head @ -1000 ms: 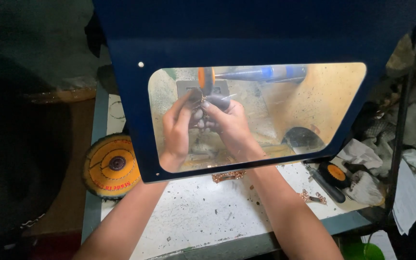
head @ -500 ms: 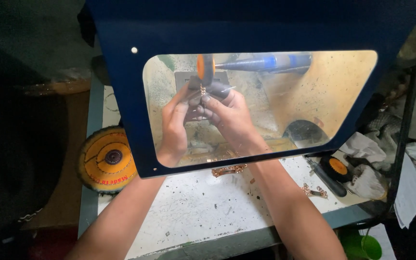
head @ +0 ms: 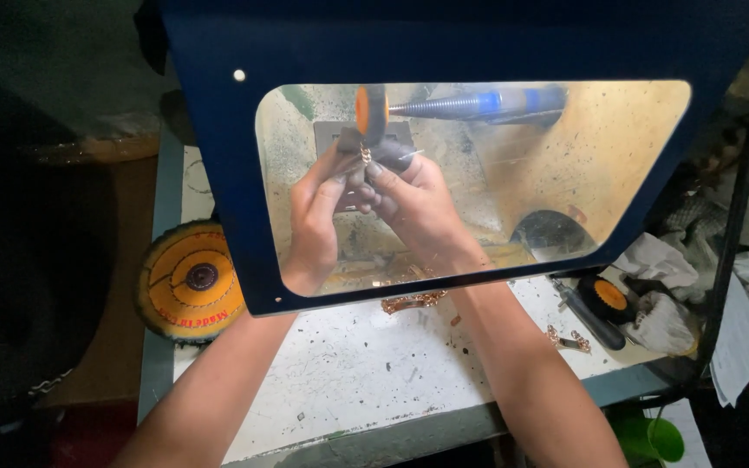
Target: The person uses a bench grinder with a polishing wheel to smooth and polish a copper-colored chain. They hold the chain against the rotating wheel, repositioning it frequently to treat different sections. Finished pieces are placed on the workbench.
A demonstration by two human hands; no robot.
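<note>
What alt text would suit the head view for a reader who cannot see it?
Behind a dark blue shield with a clear window, the left hand and right hand together hold a small metal chain piece up to a spinning orange polishing wheel. A yellow buffing disc lies on the white workbench.

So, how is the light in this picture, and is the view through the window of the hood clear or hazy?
Head view: light falls mainly inside the hood; the transparent window looks yellowish and hazy, so the left hand, right hand and the small metal piece at the orange wheel appear soft. The white bench is moderately lit; the left side is very dark.
</note>
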